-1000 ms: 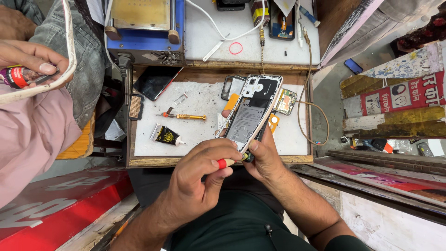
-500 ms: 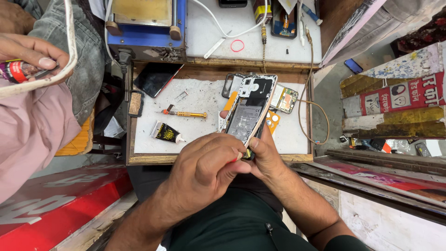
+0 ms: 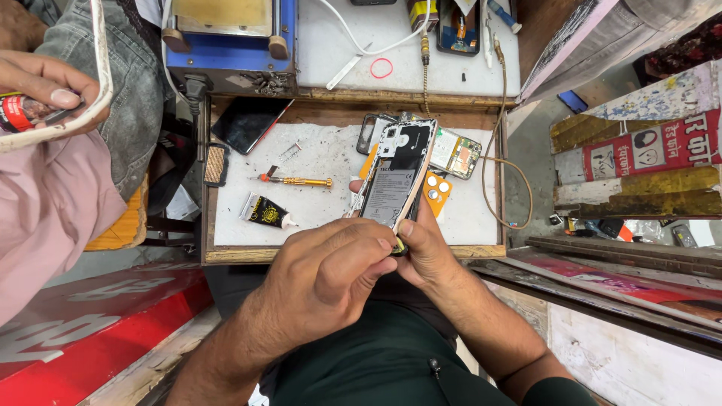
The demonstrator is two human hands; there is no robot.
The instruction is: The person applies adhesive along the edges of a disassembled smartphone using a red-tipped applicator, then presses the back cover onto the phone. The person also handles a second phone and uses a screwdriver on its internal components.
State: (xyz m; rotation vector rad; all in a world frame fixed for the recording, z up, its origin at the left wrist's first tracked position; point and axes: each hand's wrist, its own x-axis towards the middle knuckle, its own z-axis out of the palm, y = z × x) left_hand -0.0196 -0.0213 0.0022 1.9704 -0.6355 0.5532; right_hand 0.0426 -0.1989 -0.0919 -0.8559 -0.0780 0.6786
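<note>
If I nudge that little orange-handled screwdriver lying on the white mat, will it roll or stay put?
The screwdriver looks slim and round, lying flat on the white mat, so it would probably roll sideways. It seems light for its size, likely skidding easily. The mat looks gritty, which may slow it. Neither hand touches it.

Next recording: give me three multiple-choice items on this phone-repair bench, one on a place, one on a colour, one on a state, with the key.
1. Where does the screwdriver lie?
A. on the white tray, left of the opened phone
B. on the blue machine
C. in the left hand

2. What colour is the small ring on the upper table?
A. green
B. red
C. black

3. What state is the phone in?
A. sealed, lying flat
B. back cover off, held by the right hand
C. face down under the glue tube

Key: 1 A, it rests on the tray beside the phone; 2 B, the loop is red; 3 B, its insides show while the left hand works at its lower end.
</note>
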